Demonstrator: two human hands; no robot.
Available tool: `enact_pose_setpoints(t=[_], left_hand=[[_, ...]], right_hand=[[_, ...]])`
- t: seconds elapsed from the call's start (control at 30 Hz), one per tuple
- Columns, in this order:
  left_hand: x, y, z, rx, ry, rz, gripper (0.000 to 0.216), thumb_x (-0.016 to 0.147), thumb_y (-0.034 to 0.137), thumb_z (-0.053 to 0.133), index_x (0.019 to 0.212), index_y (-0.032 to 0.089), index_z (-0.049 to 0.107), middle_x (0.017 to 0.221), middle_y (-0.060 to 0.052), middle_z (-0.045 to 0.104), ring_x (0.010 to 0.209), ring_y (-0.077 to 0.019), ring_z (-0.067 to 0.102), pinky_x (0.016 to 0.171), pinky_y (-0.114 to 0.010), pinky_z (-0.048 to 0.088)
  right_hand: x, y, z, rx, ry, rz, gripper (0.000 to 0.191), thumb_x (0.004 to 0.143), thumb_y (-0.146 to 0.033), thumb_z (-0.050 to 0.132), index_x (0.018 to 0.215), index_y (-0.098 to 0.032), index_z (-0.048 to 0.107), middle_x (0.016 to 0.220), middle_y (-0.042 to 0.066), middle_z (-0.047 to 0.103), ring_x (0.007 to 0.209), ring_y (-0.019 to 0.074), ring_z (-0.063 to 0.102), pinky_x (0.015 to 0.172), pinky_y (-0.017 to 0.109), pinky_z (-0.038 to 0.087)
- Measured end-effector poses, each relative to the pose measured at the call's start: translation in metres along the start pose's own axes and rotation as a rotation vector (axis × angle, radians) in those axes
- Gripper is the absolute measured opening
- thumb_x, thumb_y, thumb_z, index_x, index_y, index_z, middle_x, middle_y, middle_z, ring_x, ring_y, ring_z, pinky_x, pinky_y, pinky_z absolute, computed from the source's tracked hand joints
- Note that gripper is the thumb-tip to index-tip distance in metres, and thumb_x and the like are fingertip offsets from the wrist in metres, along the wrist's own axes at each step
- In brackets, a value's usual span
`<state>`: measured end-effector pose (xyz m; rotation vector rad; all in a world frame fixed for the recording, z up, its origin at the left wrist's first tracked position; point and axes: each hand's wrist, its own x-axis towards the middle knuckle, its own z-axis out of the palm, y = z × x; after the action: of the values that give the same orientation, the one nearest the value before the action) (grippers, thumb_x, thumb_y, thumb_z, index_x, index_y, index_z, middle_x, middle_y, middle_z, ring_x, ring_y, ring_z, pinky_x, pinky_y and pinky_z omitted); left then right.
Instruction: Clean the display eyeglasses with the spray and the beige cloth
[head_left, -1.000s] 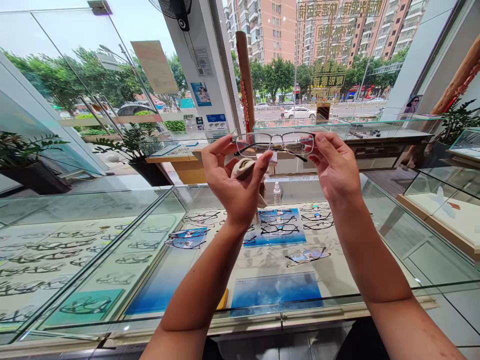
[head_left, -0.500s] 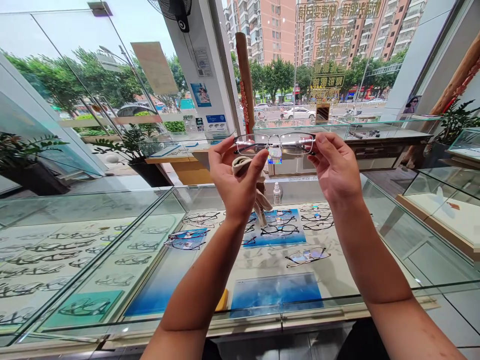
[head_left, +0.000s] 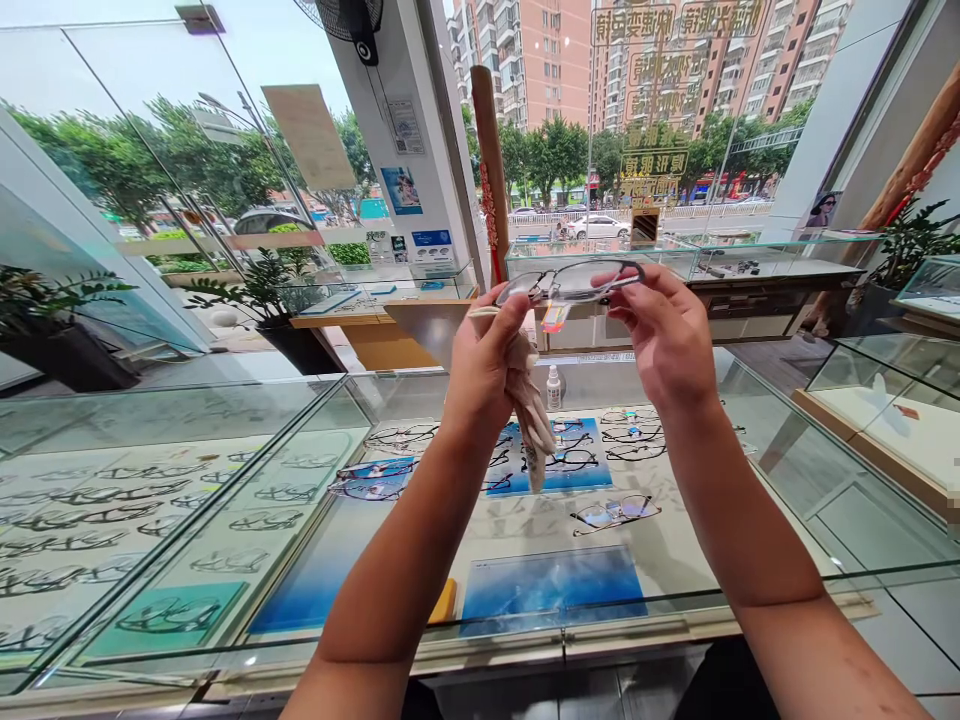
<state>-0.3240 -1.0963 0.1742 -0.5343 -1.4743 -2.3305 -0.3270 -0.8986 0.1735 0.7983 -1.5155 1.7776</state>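
Note:
A pair of dark-rimmed eyeglasses (head_left: 585,279) is held up between my two hands, above the glass showcase. My left hand (head_left: 491,365) grips its left side with thumb and fingers, and a pale cloth (head_left: 531,405) hangs from the same hand. The fingers of my right hand (head_left: 671,335) are closed on the right end of the frame. A small tag with a coloured sheen (head_left: 553,316) dangles at a lens. Below, a white spray bottle (head_left: 553,387) stands on the showcase, partly beside the cloth.
Rows of eyeglass frames (head_left: 634,435) lie inside the glass showcase (head_left: 517,620), some on blue cards. One pair (head_left: 616,512) lies apart at the right. More glass counters (head_left: 885,410) stand right and behind. Potted plants (head_left: 262,300) line the window.
The eyeglasses have tilted, their right end now higher, and shifted slightly right. My left hand has moved right and turned, and the cloth now hangs lower beneath it.

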Motion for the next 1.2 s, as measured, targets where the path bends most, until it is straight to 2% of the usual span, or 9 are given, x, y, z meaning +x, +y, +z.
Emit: enact_pose_setpoints(t=[0.07, 0.17, 0.27, 0.37, 0.53, 0.63, 0.83, 0.97, 1.2], left_hand=[[-0.001, 0.005, 0.002, -0.086, -0.121, -0.252, 0.057, 0.084, 0.064, 0.091, 0.116, 0.020, 0.073, 0.103, -0.007, 0.080, 0.057, -0.0072, 0.060, 0.044, -0.020, 0.041], [-0.002, 0.010, 0.006, -0.215, -0.275, -0.554, 0.050, 0.090, 0.064, 0.086, 0.106, 0.018, 0.073, 0.088, -0.004, 0.075, 0.045, -0.0021, 0.045, 0.035, -0.016, 0.028], [-0.003, 0.010, 0.010, -0.286, -0.370, -0.699, 0.049, 0.091, 0.063, 0.086, 0.098, 0.017, 0.071, 0.072, 0.001, 0.064, 0.042, -0.0015, 0.040, 0.033, -0.013, 0.021], [-0.003, 0.007, 0.011, -0.287, -0.407, -0.743, 0.050, 0.091, 0.063, 0.086, 0.091, 0.017, 0.067, 0.064, 0.004, 0.053, 0.041, -0.0023, 0.038, 0.034, -0.012, 0.019], [-0.005, 0.000, 0.009, -0.090, -0.422, -0.698, 0.061, 0.085, 0.076, 0.084, 0.094, 0.017, 0.070, 0.074, -0.002, 0.064, 0.050, -0.0067, 0.046, 0.037, -0.015, 0.024], [-0.007, -0.003, 0.006, 0.106, -0.423, -0.541, 0.069, 0.083, 0.084, 0.080, 0.100, 0.018, 0.072, 0.082, -0.005, 0.070, 0.056, -0.0103, 0.053, 0.044, -0.019, 0.036], [-0.011, 0.016, -0.005, 0.666, -0.493, -0.251, 0.066, 0.085, 0.086, 0.076, 0.090, 0.021, 0.066, 0.068, 0.000, 0.062, 0.054, -0.0131, 0.052, 0.051, -0.025, 0.036], [-0.014, 0.035, -0.015, 0.964, -0.553, -0.133, 0.059, 0.090, 0.081, 0.073, 0.087, 0.022, 0.070, 0.072, -0.003, 0.069, 0.059, -0.0167, 0.056, 0.056, -0.029, 0.039], [-0.022, 0.051, -0.019, 1.064, -0.720, -0.105, 0.058, 0.089, 0.082, 0.073, 0.091, 0.024, 0.078, 0.074, -0.005, 0.073, 0.061, -0.0205, 0.060, 0.055, -0.030, 0.042]], right_hand=[[-0.003, -0.005, 0.007, -0.080, -0.027, -0.108, 0.026, 0.096, -0.056, 0.084, 0.110, -0.035, 0.082, 0.121, -0.001, 0.083, 0.118, 0.0240, 0.078, 0.107, 0.045, 0.062], [-0.008, -0.014, 0.014, -0.212, -0.083, -0.253, 0.020, 0.097, -0.052, 0.084, 0.112, -0.038, 0.084, 0.128, -0.003, 0.082, 0.129, 0.0273, 0.074, 0.118, 0.052, 0.057], [-0.011, -0.018, 0.016, -0.263, -0.123, -0.341, 0.010, 0.101, -0.044, 0.082, 0.109, -0.040, 0.086, 0.127, -0.004, 0.083, 0.128, 0.0282, 0.075, 0.120, 0.057, 0.055], [-0.010, -0.018, 0.014, -0.270, -0.143, -0.387, 0.006, 0.101, -0.039, 0.083, 0.105, -0.039, 0.086, 0.122, -0.004, 0.085, 0.123, 0.0278, 0.076, 0.116, 0.056, 0.057], [-0.008, -0.016, 0.009, -0.292, -0.130, -0.379, 0.011, 0.101, -0.046, 0.082, 0.102, -0.036, 0.086, 0.115, -0.002, 0.085, 0.118, 0.0269, 0.077, 0.110, 0.053, 0.062], [-0.009, -0.019, 0.005, -0.311, -0.115, -0.350, 0.014, 0.102, -0.047, 0.080, 0.102, -0.034, 0.085, 0.113, -0.003, 0.084, 0.117, 0.0254, 0.077, 0.111, 0.053, 0.062], [-0.007, -0.035, -0.017, -0.382, -0.060, -0.228, 0.018, 0.099, -0.051, 0.082, 0.102, -0.033, 0.082, 0.115, -0.001, 0.078, 0.131, 0.0292, 0.071, 0.120, 0.057, 0.056], [0.004, -0.027, -0.050, -0.379, 0.008, -0.155, 0.023, 0.091, -0.055, 0.090, 0.098, -0.034, 0.082, 0.113, 0.002, 0.076, 0.129, 0.0300, 0.070, 0.120, 0.055, 0.055], [-0.015, 0.025, -0.146, -0.648, -0.096, -0.051, 0.029, 0.091, -0.056, 0.087, 0.092, -0.027, 0.083, 0.107, 0.006, 0.082, 0.110, 0.0257, 0.076, 0.109, 0.048, 0.056]])
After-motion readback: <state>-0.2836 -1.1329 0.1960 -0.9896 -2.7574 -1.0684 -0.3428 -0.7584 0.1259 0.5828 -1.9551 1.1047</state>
